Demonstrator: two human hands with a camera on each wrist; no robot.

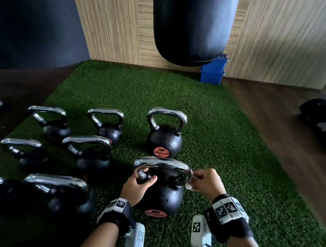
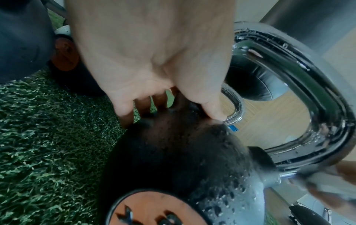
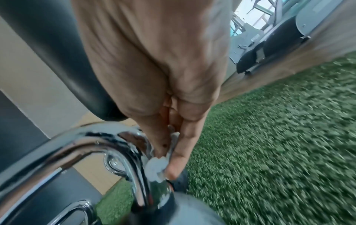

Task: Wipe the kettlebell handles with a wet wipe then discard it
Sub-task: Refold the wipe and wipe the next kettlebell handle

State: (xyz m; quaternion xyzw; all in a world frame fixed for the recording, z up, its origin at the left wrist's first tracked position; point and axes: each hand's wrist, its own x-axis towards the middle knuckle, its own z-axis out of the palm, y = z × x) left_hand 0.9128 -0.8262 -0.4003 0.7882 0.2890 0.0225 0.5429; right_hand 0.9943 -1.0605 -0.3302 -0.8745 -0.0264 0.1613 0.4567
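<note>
A black kettlebell (image 1: 162,196) with a chrome handle (image 1: 162,163) and an orange label stands nearest me on the green turf. My left hand (image 1: 137,185) grips the left leg of that handle, thumb on the bell's shoulder (image 2: 173,137). My right hand (image 1: 206,183) pinches a small white wet wipe (image 1: 189,186) against the right bend of the handle (image 3: 134,152); the wipe (image 3: 156,167) sits between thumb and fingers. A second kettlebell (image 1: 165,136) stands just behind, and several more (image 1: 88,153) line up at the left.
A black punching bag (image 1: 190,27) hangs above the turf's far edge, with a blue bin (image 1: 213,73) behind it by the wood-panelled wall. Brown floor borders the turf (image 1: 223,126) on the right, where dark gym equipment (image 1: 319,115) sits.
</note>
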